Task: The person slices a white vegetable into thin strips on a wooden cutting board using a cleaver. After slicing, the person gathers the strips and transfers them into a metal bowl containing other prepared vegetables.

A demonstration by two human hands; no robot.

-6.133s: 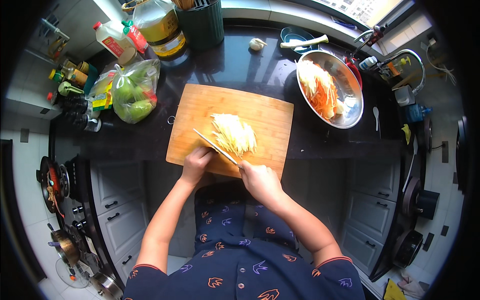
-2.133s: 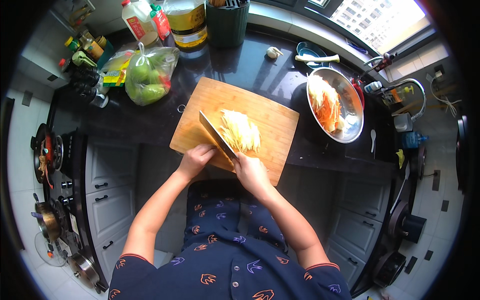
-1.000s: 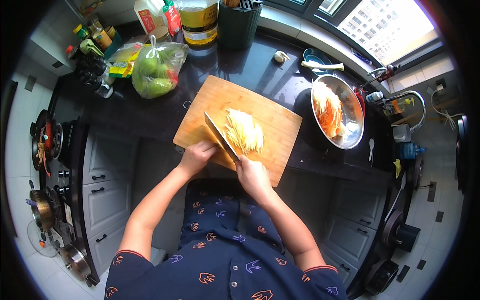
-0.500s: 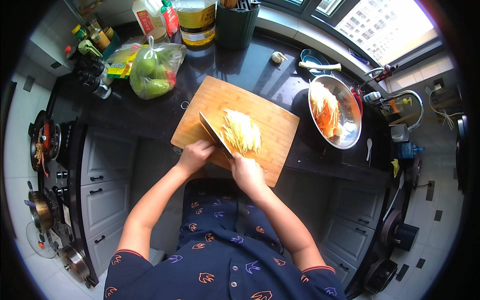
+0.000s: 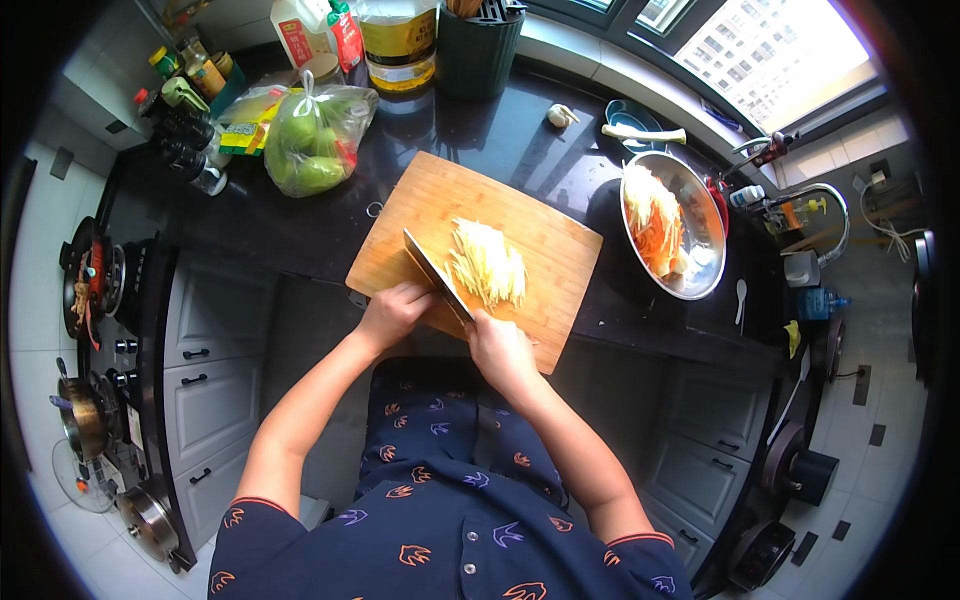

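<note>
On the wooden cutting board (image 5: 540,232) lies a heap of thin pale-yellow vegetable shreds (image 5: 487,262). My right hand (image 5: 502,350) is closed around the handle of a kitchen knife (image 5: 436,273), whose blade slants up and to the left, beside the heap. Left of the blade, my left hand (image 5: 398,312) rests at the board's near edge with its fingers curled and pressed together, the tips close to the blade. Whatever lies under those fingers is hidden.
Right of the board stands a steel bowl (image 5: 712,240) with orange and pale shreds. Behind are a garlic bulb (image 5: 561,116), a peeler-like pale-handled tool (image 5: 645,133) and a blue dish (image 5: 630,112). A plastic bag of green vegetables (image 5: 315,150) and an oil jug (image 5: 398,45) stand at the back left.
</note>
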